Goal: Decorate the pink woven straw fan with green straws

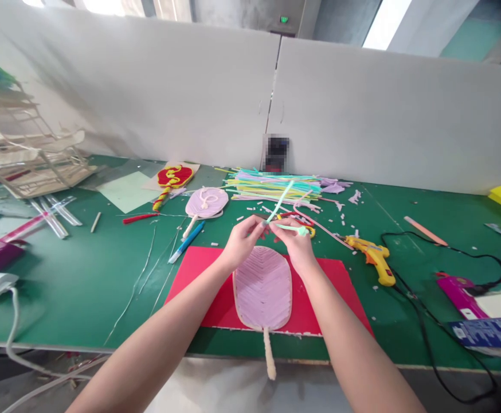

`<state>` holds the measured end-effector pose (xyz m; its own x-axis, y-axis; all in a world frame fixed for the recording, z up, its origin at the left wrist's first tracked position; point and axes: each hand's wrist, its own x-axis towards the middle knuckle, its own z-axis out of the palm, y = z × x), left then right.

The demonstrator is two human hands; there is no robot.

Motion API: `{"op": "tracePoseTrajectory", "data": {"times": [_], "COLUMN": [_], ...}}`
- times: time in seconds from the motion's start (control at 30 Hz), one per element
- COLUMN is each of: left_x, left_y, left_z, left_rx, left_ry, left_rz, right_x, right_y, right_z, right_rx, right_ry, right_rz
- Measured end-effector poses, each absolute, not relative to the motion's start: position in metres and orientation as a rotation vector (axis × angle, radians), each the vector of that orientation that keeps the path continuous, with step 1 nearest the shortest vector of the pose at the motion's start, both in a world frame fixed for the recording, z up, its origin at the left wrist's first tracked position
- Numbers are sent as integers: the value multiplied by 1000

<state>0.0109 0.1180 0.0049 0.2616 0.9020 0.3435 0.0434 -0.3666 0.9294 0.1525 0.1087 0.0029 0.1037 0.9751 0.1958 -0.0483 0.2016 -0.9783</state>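
Note:
A mint-green pipe cleaner (281, 201) is pinched between my left hand (247, 238) and my right hand (296, 244). One end of it sticks up past my left fingertips, while a bent, knotted end (301, 230) lies over my right fingers. Just below my hands, a lilac fan (263, 289) with a cream edge and cream handle (269, 358) rests on a red board (332, 287). The handle reaches over the table's front edge. Behind my right hand, red and yellow pipe cleaners (311, 229) are partly hidden.
Several pastel pipe cleaners (271, 184) are heaped at the back. A smaller lilac fan (207, 203), a red-and-yellow fan (173, 176) and a blue pen (187, 242) lie to the left. On the right are a yellow glue gun (373, 255) and its black cord (422, 324).

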Motion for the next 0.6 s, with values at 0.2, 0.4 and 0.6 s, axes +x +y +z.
{"op": "tracePoseTrajectory", "data": {"times": [0.2, 0.4, 0.6], "left_x": [11, 9, 10], "left_y": [121, 121, 119], "left_z": [5, 6, 5], "left_rx": [1607, 1665, 1665], "left_ry": [869, 905, 989], "left_rz": [1273, 1229, 1236], "right_x": [158, 162, 156], "right_y": [112, 110, 110], "right_z": [0, 7, 4], "right_rx": [-1052, -1066, -1076], "right_ry": [-1170, -1128, -1112], "right_rz": [1116, 1102, 1045]}}
